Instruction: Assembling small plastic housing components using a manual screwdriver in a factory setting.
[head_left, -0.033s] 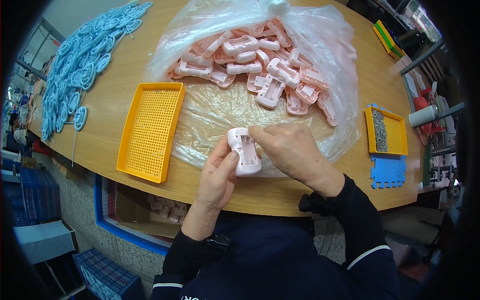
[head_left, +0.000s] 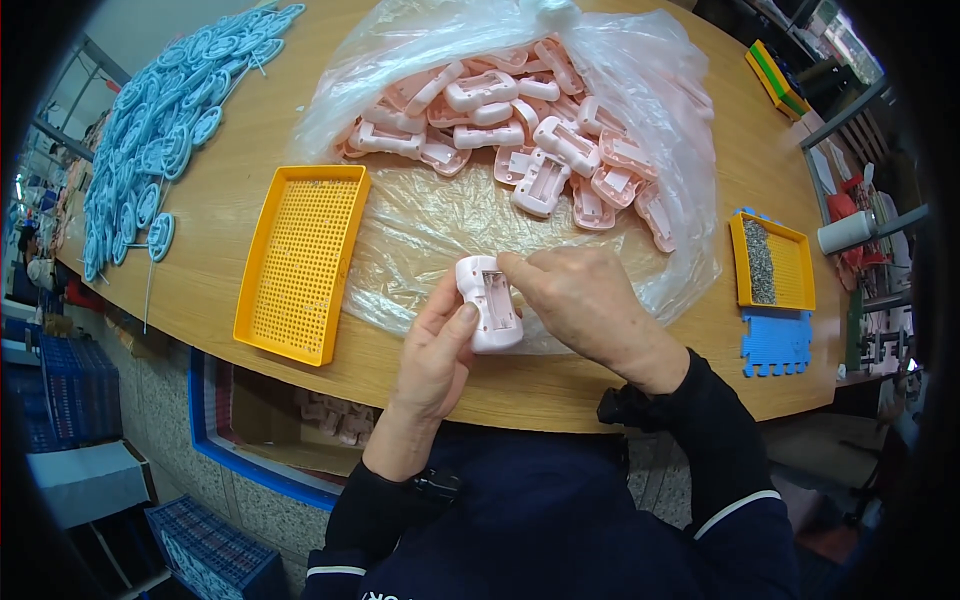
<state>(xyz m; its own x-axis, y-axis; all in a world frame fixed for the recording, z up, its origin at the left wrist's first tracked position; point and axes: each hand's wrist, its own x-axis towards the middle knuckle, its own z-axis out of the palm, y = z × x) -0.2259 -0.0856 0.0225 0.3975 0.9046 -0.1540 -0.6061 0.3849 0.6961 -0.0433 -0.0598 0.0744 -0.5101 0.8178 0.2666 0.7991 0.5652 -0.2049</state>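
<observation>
My left hand point(head_left: 432, 352) holds a pale pink plastic housing point(head_left: 497, 338) upright over the table's front part, thumb on its face and fingers behind. The housing has an open rectangular battery bay, with a bit of shiny metal near its top. My right hand point(head_left: 597, 302) is closed, its fingertips at the housing's upper right corner; whatever they pinch is hidden. Beyond both hands, several similar pink housings point(head_left: 540, 183) lie heaped in the mouth of a clear plastic bag point(head_left: 440, 222).
A yellow perforated tray point(head_left: 327, 350) stands left of my hands. A smaller yellow tray point(head_left: 793, 262) at the right holds small metal parts point(head_left: 759, 262), above a blue foam mat point(head_left: 775, 345). Light-blue looped plastic pieces point(head_left: 150, 150) are piled far left. Below the table edge is a blue-rimmed box point(head_left: 270, 485).
</observation>
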